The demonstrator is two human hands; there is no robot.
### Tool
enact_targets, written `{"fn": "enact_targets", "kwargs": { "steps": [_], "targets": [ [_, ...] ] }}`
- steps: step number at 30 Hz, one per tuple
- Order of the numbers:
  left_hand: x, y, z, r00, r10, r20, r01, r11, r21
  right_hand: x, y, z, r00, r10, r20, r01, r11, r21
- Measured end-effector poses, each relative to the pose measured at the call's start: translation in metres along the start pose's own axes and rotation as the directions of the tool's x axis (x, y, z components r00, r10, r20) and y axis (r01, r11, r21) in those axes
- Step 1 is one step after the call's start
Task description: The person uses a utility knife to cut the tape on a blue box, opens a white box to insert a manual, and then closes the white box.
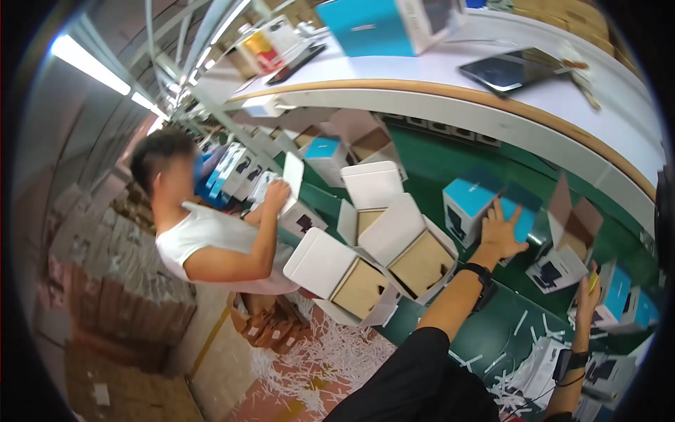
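Observation:
My left hand reaches over a green work surface with its fingers spread, resting on a closed box with a blue top. Beside it on the left stands another white and blue box with a dark product picture on its side. My right hand is at the right, next to more blue and white boxes. A small yellow object shows at its fingers; its kind is unclear. Between my hands stands an open white box with its flaps raised.
Left of my arm, several open white boxes hold brown cardboard inserts. A person in a white top handles a box at the left. Shredded paper covers the floor. Above, a white shelf carries a tablet and a large blue box.

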State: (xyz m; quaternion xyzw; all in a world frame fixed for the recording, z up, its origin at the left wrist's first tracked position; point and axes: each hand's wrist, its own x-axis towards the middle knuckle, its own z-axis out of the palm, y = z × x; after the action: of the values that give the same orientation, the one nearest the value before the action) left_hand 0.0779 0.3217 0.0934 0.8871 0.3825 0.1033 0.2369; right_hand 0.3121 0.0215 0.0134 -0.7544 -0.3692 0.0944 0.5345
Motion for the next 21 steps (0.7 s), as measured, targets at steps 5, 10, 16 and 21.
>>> {"fn": "enact_targets", "kwargs": {
  "steps": [5, 10, 16, 21],
  "targets": [
    [-0.012, 0.017, -0.013, 0.993, 0.025, 0.118, -0.042, 0.989, 0.145, 0.022, -0.026, 0.048, 0.983, -0.176, -0.054, 0.147, 0.925, -0.350],
    [-0.112, 0.064, 0.004, 0.924, 0.357, 0.134, -0.307, 0.905, -0.293, -0.011, -0.090, 0.056, 0.981, -0.123, -0.148, 0.063, 0.930, -0.361],
    [-0.234, 0.019, 0.041, 0.994, 0.059, -0.097, -0.104, 0.815, -0.570, -0.136, -0.241, 0.111, 0.976, 0.172, 0.130, -0.141, 0.965, -0.219],
    [-0.265, -0.024, 0.018, 0.957, 0.256, -0.133, -0.281, 0.723, -0.631, -0.186, -0.262, 0.094, 0.886, -0.099, 0.453, 0.131, 0.990, -0.041]
  ]
}}
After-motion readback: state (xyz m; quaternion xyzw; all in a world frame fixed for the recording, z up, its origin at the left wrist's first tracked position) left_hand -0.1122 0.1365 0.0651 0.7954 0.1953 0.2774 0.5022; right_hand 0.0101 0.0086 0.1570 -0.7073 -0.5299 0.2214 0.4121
